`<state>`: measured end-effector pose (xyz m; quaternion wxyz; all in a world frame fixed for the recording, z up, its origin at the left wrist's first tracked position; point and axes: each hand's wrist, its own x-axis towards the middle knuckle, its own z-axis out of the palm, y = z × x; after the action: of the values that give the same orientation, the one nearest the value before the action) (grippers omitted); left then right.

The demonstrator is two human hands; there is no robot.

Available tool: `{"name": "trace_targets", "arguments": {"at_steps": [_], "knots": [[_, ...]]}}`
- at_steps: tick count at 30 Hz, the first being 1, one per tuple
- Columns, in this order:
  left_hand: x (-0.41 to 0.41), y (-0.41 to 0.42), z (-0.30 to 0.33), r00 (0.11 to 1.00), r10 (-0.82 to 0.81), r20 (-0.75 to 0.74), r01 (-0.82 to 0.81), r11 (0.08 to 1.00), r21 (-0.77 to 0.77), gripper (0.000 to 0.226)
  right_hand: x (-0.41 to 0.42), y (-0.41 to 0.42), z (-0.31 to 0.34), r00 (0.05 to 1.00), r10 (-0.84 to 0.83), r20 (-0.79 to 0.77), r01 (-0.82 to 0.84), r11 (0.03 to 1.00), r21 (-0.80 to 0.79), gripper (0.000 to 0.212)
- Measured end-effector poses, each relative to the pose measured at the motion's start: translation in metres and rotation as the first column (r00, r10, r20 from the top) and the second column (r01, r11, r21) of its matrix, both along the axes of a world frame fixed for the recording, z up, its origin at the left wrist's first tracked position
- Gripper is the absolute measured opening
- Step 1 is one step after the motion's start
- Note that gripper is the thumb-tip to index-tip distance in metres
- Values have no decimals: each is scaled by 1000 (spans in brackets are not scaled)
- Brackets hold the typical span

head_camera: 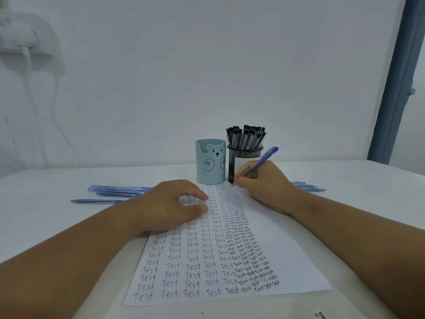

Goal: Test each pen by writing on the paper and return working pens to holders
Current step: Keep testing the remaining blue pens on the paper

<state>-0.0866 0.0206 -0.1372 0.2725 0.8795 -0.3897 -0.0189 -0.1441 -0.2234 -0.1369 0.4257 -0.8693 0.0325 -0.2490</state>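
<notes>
Right hand (pixel 264 183) — fingers pinching a blue pen (pixel 261 162), tip apparently on the paper (pixel 287 261) at its far end, centre frame. Left hand (pixel 170 203) — fingers loosely curled, holding nothing, resting on the sheet. Behind: bear holder (pixel 210 161), mesh holder (pixel 245 162) of black pens (pixel 246 137). Loose blue pens (pixel 115 192) on the surface, mid-left.

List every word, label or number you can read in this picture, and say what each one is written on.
"Test": handwritten again and again in columns on the sheet of paper, in black and blue ink.
The cramped words at the far end of the paper near the blue pen are too small to read.
White label on the black mesh pen holder: too blurred to read.
Light blue cup: only a bear drawing, no text.
</notes>
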Motion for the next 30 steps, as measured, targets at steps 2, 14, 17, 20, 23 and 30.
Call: {"name": "trace_targets", "arguments": {"at_steps": [2, 14, 17, 20, 23, 30], "knots": [[3, 1, 0, 1000, -5, 1, 5, 1000, 13, 31, 1, -1, 0, 999, -19, -29, 19, 1000, 17, 14], [7, 3, -2, 998, 1, -60, -1, 1000, 4, 32, 6, -4, -3, 993, -92, -80, 89, 995, -37, 20], [8, 3, -2, 998, 1, -59, 0, 1000, 13, 33, 6, -3, -2, 993, -90, -74, 85, 995, -59, 20], [8, 4, -2, 997, -3, -71, 4, 1000, 5, 33, 7, -3, -2, 993, -91, -77, 85, 994, -68, 20], [8, 4, -1, 997, -1, -80, 1, 1000, -4, 33, 7, -2, -2, 993, -89, -74, 84, 994, -67, 19], [8, 3, -2, 997, 5, -80, -6, 1000, -5, 32, 7, -3, -3, 992, -105, -73, 99, 992, -79, 22]]}}
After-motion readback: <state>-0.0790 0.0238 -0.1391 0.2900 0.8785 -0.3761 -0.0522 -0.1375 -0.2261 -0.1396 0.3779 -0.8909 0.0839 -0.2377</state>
